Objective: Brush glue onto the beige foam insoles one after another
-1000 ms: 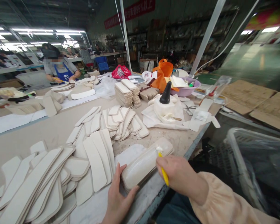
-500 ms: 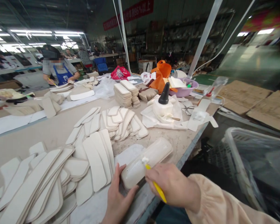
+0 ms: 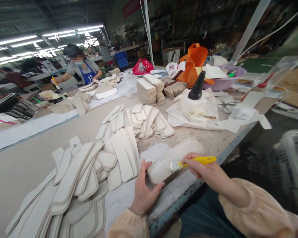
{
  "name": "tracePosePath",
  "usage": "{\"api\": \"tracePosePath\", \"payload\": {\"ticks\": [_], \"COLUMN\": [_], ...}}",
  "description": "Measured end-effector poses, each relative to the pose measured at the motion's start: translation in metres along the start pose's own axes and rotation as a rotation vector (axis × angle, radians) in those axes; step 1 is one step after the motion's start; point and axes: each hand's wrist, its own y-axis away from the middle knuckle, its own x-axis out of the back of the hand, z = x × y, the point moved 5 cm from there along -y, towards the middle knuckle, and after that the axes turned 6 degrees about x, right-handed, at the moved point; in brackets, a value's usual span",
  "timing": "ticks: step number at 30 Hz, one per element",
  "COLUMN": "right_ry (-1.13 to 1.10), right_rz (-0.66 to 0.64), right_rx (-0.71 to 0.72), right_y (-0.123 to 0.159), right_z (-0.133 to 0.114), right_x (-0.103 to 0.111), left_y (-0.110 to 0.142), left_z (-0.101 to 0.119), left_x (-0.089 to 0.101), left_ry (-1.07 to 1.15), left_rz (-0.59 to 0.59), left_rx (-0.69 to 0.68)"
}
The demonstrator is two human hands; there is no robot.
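Note:
My left hand clasps the near end of a stack of cream oblong pieces at the table's front edge, thumb and fingers on either side of it. My right hand is closed on a yellow-handled brush. The brush's white bristles touch the glossy, wet-looking top of the stack, near its middle. Both sleeves are peach coloured.
Many cream oblong pieces lie fanned across the table to the left and behind. A white glue bottle with a black nozzle stands on white cloth. Behind are neat stacks, an orange bag, a purple basin. A person in a blue apron works at the far left.
The brush has swung from pointing away from me to lying sideways, bristles moved toward the near part of the stack. The view has shifted so everything sits further right.

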Motion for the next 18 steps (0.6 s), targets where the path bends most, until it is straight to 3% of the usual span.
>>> {"api": "tracePosePath", "payload": {"ticks": [3,7,9,11,15,18], "right_ry": [0.025,-0.047,-0.018,0.035,0.179,0.119], "right_rz": [0.103,-0.019,-0.033,0.059,0.342,0.47], "right_rx": [0.006,0.046,0.06,0.06,0.081,0.135], "right_y": [0.003,0.005,0.001,-0.003,-0.003,0.007], "right_z": [-0.002,-0.005,-0.003,0.001,0.002,-0.005], "right_x": [0.018,0.0,0.001,0.022,0.088,0.114], "left_y": [0.0,0.0,0.0,-0.001,-0.002,0.001], "left_z": [0.002,0.0,-0.003,-0.006,-0.007,-0.006], "left_x": [0.001,0.0,0.0,0.0,-0.002,-0.001], "left_ry": [-0.015,-0.021,-0.029,-0.045,-0.061,-0.068], "left_rz": [0.004,0.014,0.014,0.016,0.018,0.033], "left_rx": [0.001,0.025,0.036,0.044,0.037,0.035]}}
